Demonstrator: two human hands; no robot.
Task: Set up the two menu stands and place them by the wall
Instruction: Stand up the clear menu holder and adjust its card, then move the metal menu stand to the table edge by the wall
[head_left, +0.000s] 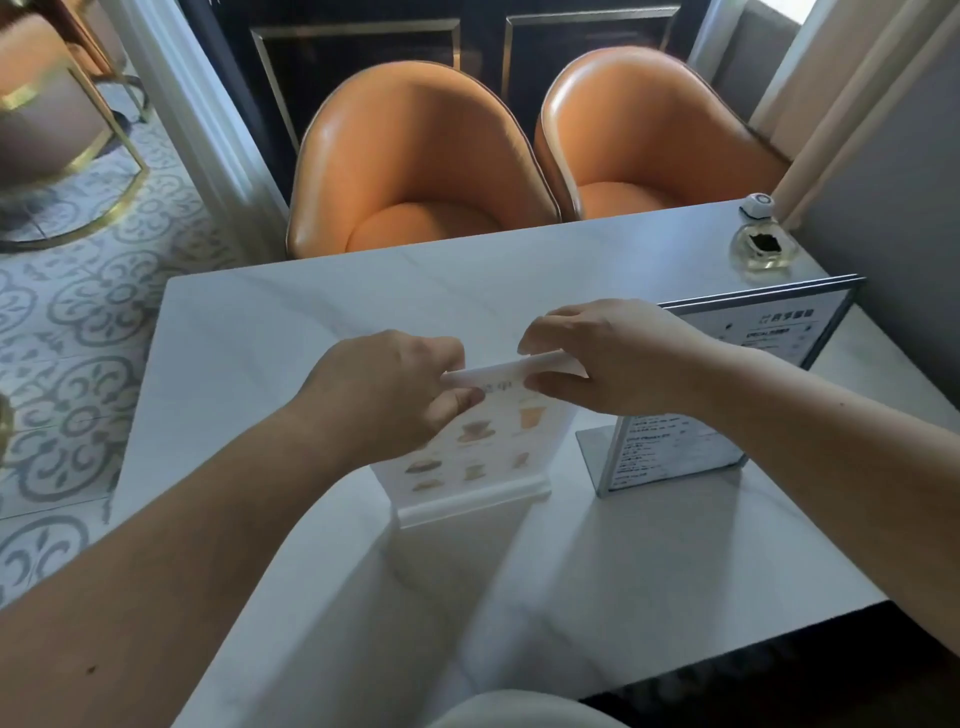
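A white menu stand (478, 457) printed with drinks and food pictures stands upright in the middle of the white marble table (270, 332). My left hand (384, 389) pinches its top edge at the left. My right hand (602, 353) grips the same top edge at the right. To its right a metal-framed menu stand (675, 452) with dark text stands upright on a flat base, partly hidden behind my right forearm, and its far end (769, 327) reaches toward the grey wall.
Two orange chairs (415, 171) (649, 135) sit across the table. A small glass bottle (762, 249) and a white call button (756, 205) stand at the far right corner by the grey wall (893, 208). Patterned tile floor lies to the left.
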